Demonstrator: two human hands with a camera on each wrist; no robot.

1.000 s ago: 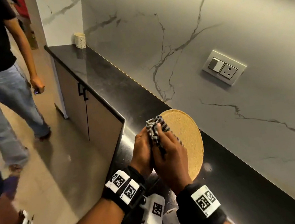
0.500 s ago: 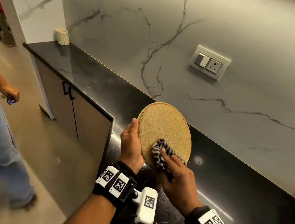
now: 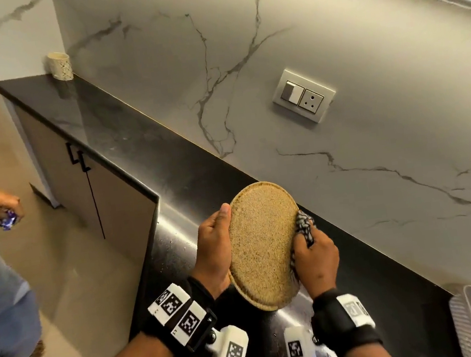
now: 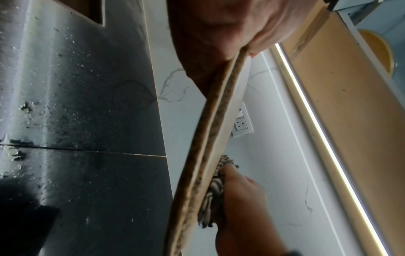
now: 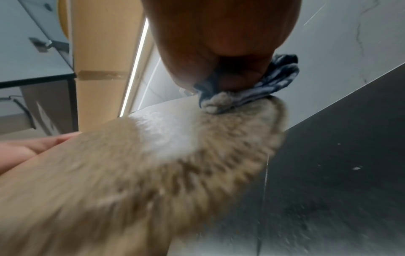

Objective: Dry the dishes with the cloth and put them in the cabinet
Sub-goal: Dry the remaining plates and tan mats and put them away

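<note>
The plate [image 3: 261, 244] is up on its edge above the black table [image 3: 135, 149]. It looks flat, stiff and breakable, maybe wet and slippery, so the rim is the best place to hold. The left hand [image 3: 214, 249] grips that rim. The right hand [image 3: 315, 257] curls round the soft cloth [image 3: 304, 224] at the other edge.
</note>
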